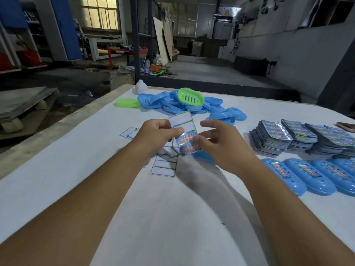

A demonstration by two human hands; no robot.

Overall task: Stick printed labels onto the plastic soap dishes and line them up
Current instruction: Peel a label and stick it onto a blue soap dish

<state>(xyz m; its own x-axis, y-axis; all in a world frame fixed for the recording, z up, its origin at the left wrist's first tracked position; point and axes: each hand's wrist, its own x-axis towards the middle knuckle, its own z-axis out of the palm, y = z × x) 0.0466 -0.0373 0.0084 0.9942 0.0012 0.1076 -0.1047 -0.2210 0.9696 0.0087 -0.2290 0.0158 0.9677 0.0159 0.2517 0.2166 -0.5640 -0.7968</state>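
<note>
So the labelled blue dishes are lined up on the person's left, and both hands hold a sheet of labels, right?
Not quite. The head view shows the labelled blue dishes lined up on the person's right. Both the left hand and right hand do hold the sheet of labels.

A white table surface [57, 189] looks matt and smooth, like paper or laminate. Near its far edge lies a heap of glossy blue plastic soap dishes [172, 104], topped by a shiny lime-green plastic dish [190, 97]. Stacks of glossy, foil-like printed label sheets [288, 137] sit toward the right edge. Matt white paper backing sheets [163, 167], their labels peeled off, lie mid-table.
</note>
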